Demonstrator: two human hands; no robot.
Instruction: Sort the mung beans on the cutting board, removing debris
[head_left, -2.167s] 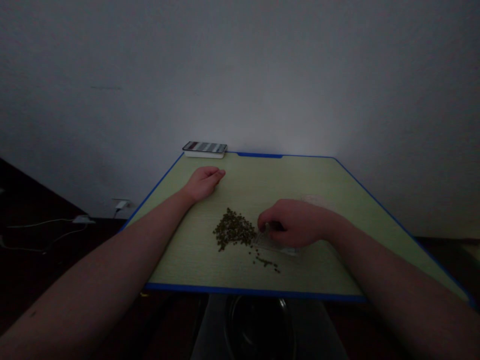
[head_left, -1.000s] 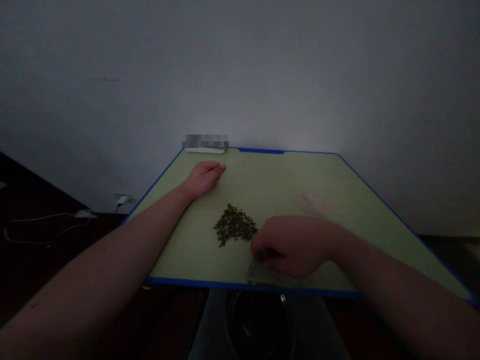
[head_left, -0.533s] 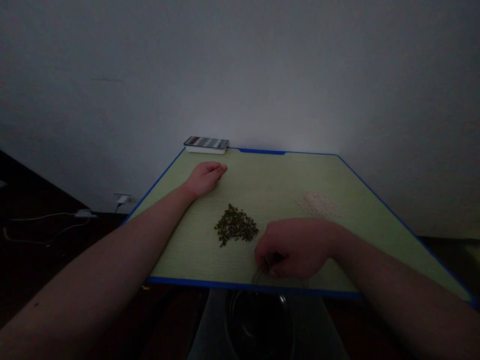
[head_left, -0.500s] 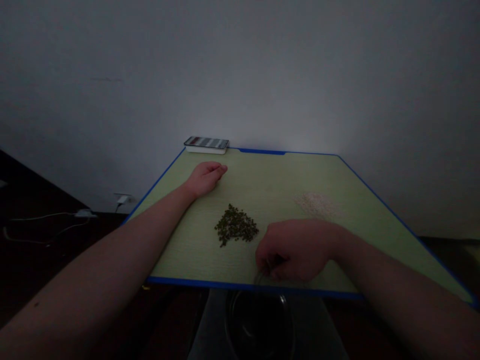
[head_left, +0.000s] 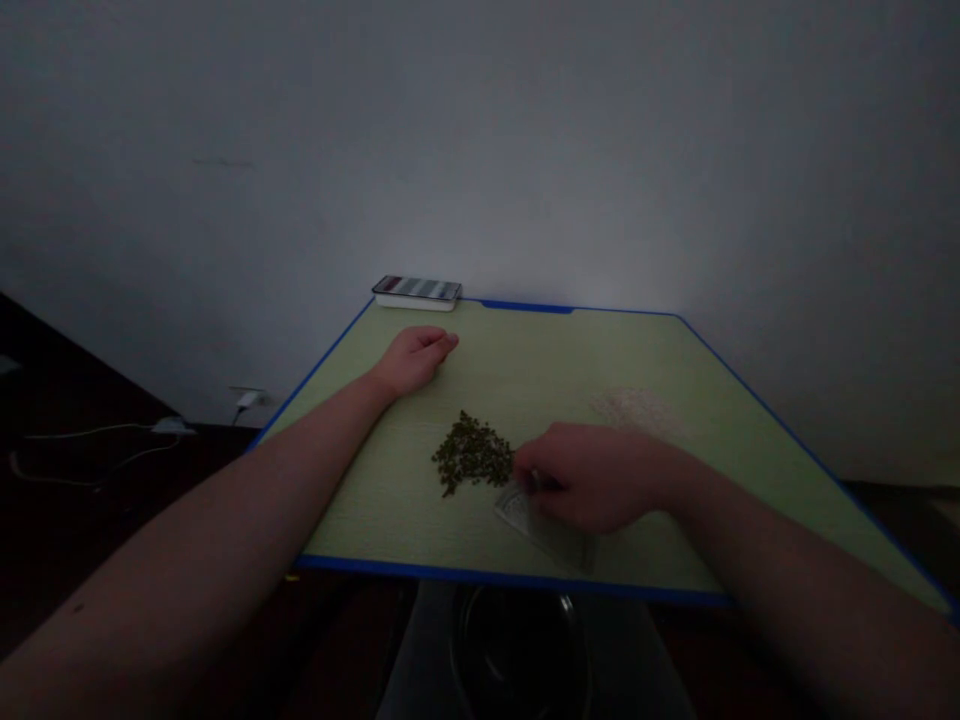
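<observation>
My left hand [head_left: 417, 360] rests on the far left part of the table, its fingers curled closed and nothing visible in them. My right hand [head_left: 589, 476] pinches a thin, greyish see-through sheet [head_left: 541, 530] with a faint pattern; its exact kind is unclear. The sheet slants over the near side of the table. Just left of my right fingertips lies a small heap of dark green beans [head_left: 471, 456]. Beyond the right hand, a pale heap of rice-like grains [head_left: 634, 408] is spread out, partly hidden by the wrist.
The light table [head_left: 525, 370] has a blue rim. A phone [head_left: 417, 287] lies on a white box at its far left corner. Below the near edge sits a dark glossy bowl [head_left: 521, 650]. A wall [head_left: 570, 150] stands behind; a plug and cables [head_left: 171, 426] are at left.
My right hand has moved up and away from the near edge, bringing the see-through sheet over the table beside the beans. My left hand stays in place.
</observation>
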